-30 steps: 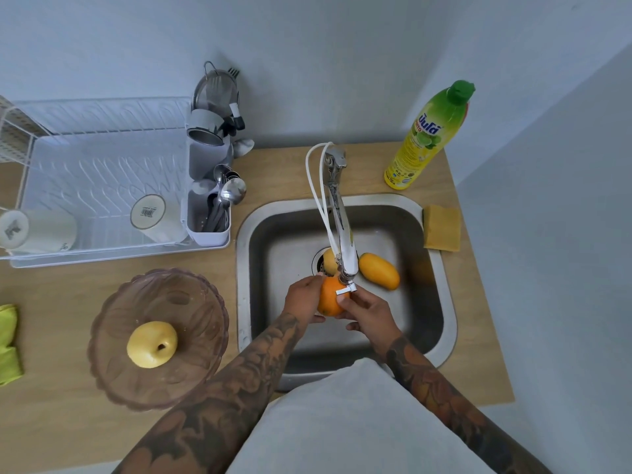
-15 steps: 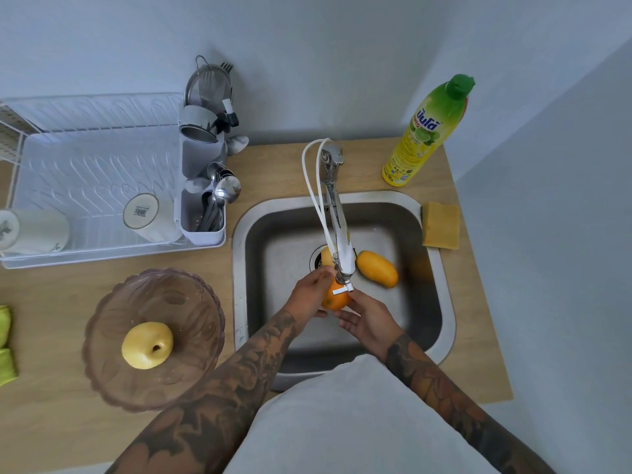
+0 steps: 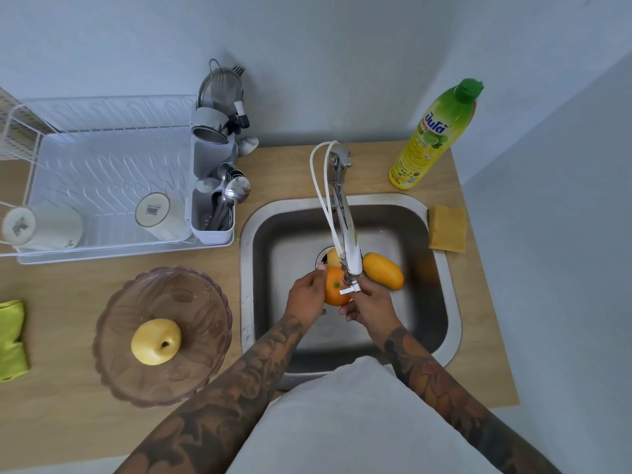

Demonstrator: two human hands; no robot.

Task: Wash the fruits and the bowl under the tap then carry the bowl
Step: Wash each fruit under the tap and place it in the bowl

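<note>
Over the sink [image 3: 441, 340], both hands' grip cups the orange [image 3: 334, 289]; bowl [image 3: 205, 354] holds an apple [image 3: 156, 341].

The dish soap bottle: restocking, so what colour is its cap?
Green, on a yellow-to-green dish soap bottle standing behind the sink; head view, the only one.

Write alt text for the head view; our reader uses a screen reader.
Both hands, left hand and right hand, hold an orange under the tap over a steel sink. A mango lies in the sink; a yellow apple sits in a bowl on the counter.
</note>
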